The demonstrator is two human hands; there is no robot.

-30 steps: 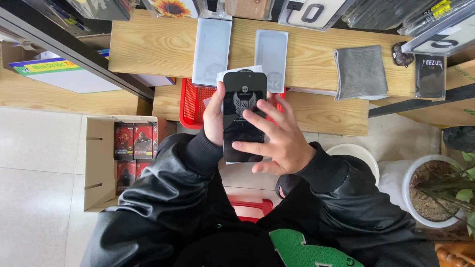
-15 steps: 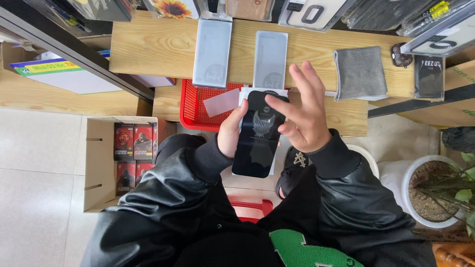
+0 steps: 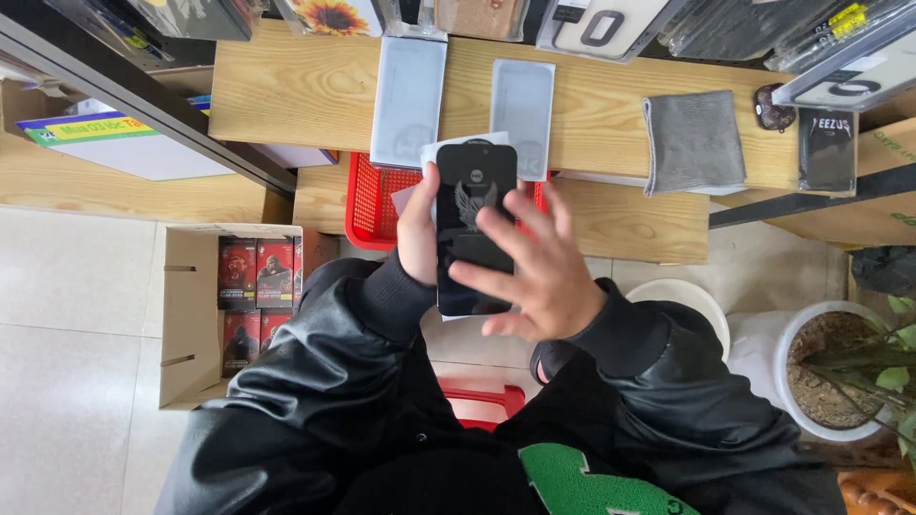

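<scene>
So compared to half a second back, the black phone (image 3: 474, 224) sits straighter now, more upright in view instead of tilted, and the right hand (image 3: 534, 272) has dropped from the top corner down onto the lower half of the screen. The white slip of paper (image 3: 456, 145) that poked out on the left earlier is now tucked mostly behind the phone's top edge.

The left hand (image 3: 418, 229) is clamped on the phone's left edge, thumb up along the side, the rest of the fingers hidden behind it. The right hand is spread flat, fingers apart, fingertips (image 3: 469, 272) lying across the glass, not gripping anything.

The phone is held up over the red basket (image 3: 374, 200), in front of the wooden shelf (image 3: 286, 95) where two grey screen protector sheets (image 3: 408, 91) and a grey cloth (image 3: 694, 141) lie. A cardboard box (image 3: 186, 315) of red packs sits on the floor to the left.
</scene>
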